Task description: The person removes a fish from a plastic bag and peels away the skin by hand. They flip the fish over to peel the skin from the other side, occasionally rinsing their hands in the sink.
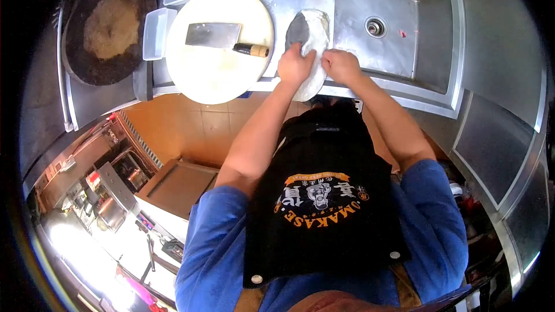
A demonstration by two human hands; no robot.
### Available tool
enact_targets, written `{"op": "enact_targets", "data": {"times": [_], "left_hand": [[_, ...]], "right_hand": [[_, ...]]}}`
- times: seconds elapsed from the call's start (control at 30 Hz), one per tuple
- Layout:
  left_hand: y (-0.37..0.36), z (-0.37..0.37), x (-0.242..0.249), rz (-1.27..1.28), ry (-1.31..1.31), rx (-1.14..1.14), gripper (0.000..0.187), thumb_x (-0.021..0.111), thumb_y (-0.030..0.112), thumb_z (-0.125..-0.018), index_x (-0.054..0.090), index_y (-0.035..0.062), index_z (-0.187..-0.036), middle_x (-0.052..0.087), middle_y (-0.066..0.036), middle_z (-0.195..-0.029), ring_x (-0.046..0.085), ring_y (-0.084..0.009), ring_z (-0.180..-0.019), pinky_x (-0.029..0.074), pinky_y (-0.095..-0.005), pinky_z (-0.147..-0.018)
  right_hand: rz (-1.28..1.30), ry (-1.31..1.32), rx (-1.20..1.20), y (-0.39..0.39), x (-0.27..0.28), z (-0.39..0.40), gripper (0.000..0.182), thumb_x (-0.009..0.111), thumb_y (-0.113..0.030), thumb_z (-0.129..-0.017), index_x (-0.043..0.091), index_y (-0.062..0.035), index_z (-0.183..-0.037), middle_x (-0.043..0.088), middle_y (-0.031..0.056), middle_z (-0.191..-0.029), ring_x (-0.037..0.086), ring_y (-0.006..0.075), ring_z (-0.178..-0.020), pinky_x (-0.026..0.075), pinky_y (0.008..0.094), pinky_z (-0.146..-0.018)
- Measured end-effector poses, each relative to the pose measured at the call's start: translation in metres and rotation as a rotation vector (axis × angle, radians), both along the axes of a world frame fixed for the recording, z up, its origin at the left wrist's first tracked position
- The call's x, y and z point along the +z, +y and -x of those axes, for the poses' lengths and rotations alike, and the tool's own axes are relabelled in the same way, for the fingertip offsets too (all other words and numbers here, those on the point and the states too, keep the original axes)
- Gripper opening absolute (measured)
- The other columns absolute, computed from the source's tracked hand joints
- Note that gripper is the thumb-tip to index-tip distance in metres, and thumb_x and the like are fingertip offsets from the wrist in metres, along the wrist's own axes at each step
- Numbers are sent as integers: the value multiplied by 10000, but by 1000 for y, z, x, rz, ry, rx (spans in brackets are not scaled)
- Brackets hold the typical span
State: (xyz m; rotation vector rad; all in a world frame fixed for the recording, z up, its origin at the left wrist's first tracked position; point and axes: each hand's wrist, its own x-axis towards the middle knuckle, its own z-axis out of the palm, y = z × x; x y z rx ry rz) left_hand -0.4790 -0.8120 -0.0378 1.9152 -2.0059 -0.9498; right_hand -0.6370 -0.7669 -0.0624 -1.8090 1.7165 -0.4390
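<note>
A long white and grey item (315, 32), wet-looking and perhaps a bag or cloth, lies on the steel counter beside the sink, its lower end over the front edge. My left hand (295, 65) rests on its left side with the fingers curled in on it. At its right edge my right hand (341, 66) is closed, pinching the white part. To the left is a round white cutting board (219, 84), on which a cleaver (213, 35) lies flat with its dark and wooden handle pointing right.
The steel sink (376, 0) with a drain is on the right. Clear plastic containers (157, 33) stand left of the board, beside a large dark wok (113, 20). A cardboard-coloured box (179, 185) is below the counter at left.
</note>
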Motion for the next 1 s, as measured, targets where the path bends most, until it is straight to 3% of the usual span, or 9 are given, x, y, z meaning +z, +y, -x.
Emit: {"op": "enact_targets", "data": {"times": [0.2, 0.23, 0.3, 0.37, 0.53, 0.6, 0.7, 0.9, 1.0], "left_hand": [[3, -20, -27, 12, 537, 376, 293, 662, 261, -820, 611, -23, -874, 654, -210, -760, 639, -337, -710, 491, -396, -681], [4, -22, -38, 108, 564, 328, 246, 659, 210, -830, 597, -27, -847, 625, -171, -697, 587, -254, -624, 464, -360, -629], [5, -28, -37, 30, 572, 336, 259, 672, 217, -824, 592, -29, -837, 615, -152, -683, 565, -223, -608, 455, -345, -608], [-2, -23, -20, -108, 659, 391, 256, 694, 212, -822, 582, -17, -799, 593, -87, -662, 511, -135, -595, 432, -300, -569], [1, -24, -1, -127, 704, 364, 230, 693, 205, -837, 591, 3, -803, 615, -52, -723, 523, -112, -656, 439, -282, -605], [2, -23, -2, -112, 684, 335, 234, 694, 207, -837, 586, 4, -797, 613, -52, -721, 520, -112, -658, 438, -284, -608], [4, -25, -8, -89, 629, 305, 236, 692, 208, -838, 579, 8, -783, 598, -46, -712, 502, -111, -647, 432, -285, -603], [3, -33, -28, -27, 689, 311, 201, 681, 180, -848, 579, 12, -806, 606, -46, -719, 515, -113, -654, 433, -277, -602], [4, -32, -30, -52, 701, 293, 183, 677, 166, -851, 581, 12, -820, 618, -45, -731, 526, -113, -659, 436, -272, -600]], "right_hand": [[-163, 269, -404, -1, -39, 70, 187, 572, -259, -819, 671, -100, -835, 677, 143, -830, 646, 342, -791, 515, 410, -694], [-156, 274, -399, -6, -40, 74, 187, 572, -259, -819, 671, -100, -835, 677, 143, -830, 646, 342, -791, 515, 410, -694], [-177, -219, -438, 4, -34, 72, 201, 586, -259, -844, 669, -76, -850, 681, 135, -831, 651, 300, -780, 507, 369, -707], [-200, -350, -419, 11, -21, 45, 207, 590, -256, -855, 666, -63, -863, 677, 129, -816, 642, 283, -753, 501, 362, -698], [-248, -212, -198, 15, 33, -24, 246, 629, -295, -862, 625, -49, -860, 647, 132, -795, 629, 307, -747, 493, 411, -689], [57, -131, -148, 17, 14, -33, 215, 639, -256, -843, 589, -50, -810, 617, 148, -753, 597, 346, -707, 476, 428, -645], [-29, -29, -10, 12, 2, -21, 163, 562, -223, -856, 602, -66, -864, 637, 166, -863, 614, 368, -796, 486, 473, -693], [12, 240, -438, -7, -35, 78, 147, 593, -205, -818, 623, -70, -868, 657, 148, -829, 649, 321, -760, 501, 435, -677], [-43, -229, -361, 1, -15, 57, 125, 591, -182, -840, 622, -65, -873, 659, 131, -815, 646, 298, -750, 503, 410, -689]]}}
